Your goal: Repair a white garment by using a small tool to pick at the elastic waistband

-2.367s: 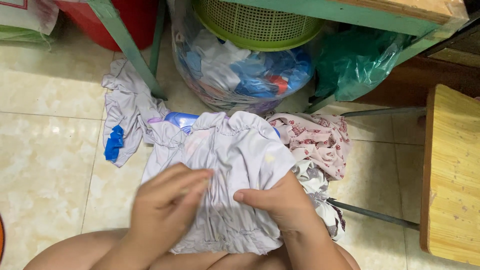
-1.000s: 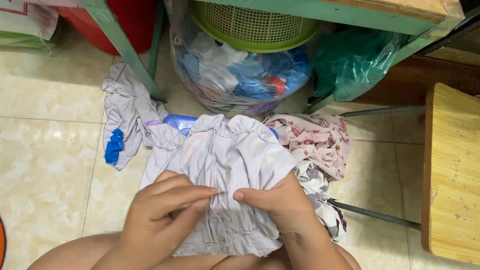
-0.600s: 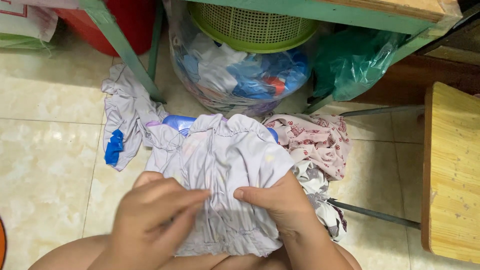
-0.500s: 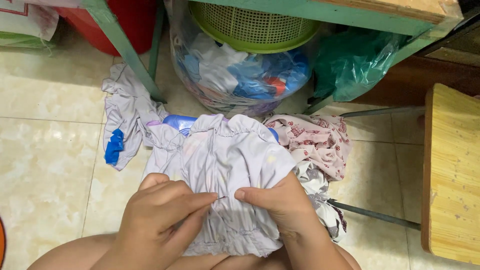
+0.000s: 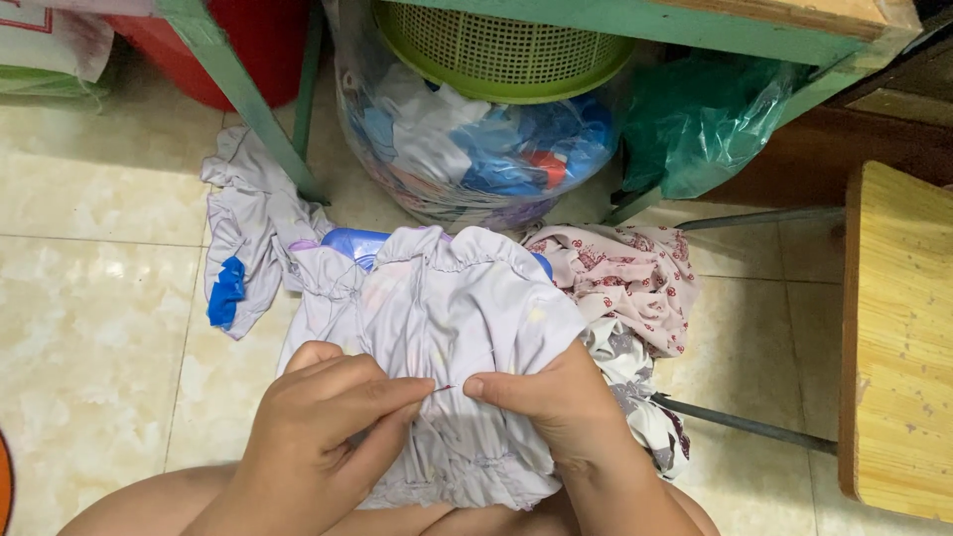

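Note:
A pale lilac garment (image 5: pixel 452 308) with gathered edges lies over my lap and knees. My left hand (image 5: pixel 323 427) rests on its lower left part, fingers pinched together against the cloth. My right hand (image 5: pixel 551 402) grips the fabric on the right, thumb pointing left. Between the two sets of fingertips a thin, short red thing (image 5: pixel 445 388) shows; I cannot tell whether it is a thread or a needle. The lower hem of the garment is bunched under both hands.
On the tiled floor lie another lilac cloth with a blue patch (image 5: pixel 238 248) and a floral pink cloth (image 5: pixel 625 278). Behind stand a clear bag of clothes (image 5: pixel 476 149) topped by a green basket (image 5: pixel 496 50), a green plastic bag (image 5: pixel 705 119), a red tub (image 5: pixel 258 50), and a wooden stool (image 5: pixel 898 337) at right.
My left hand has slid right across the garment and closed its fingers, meeting my right thumb. The right hand and the cloth have stayed almost still.

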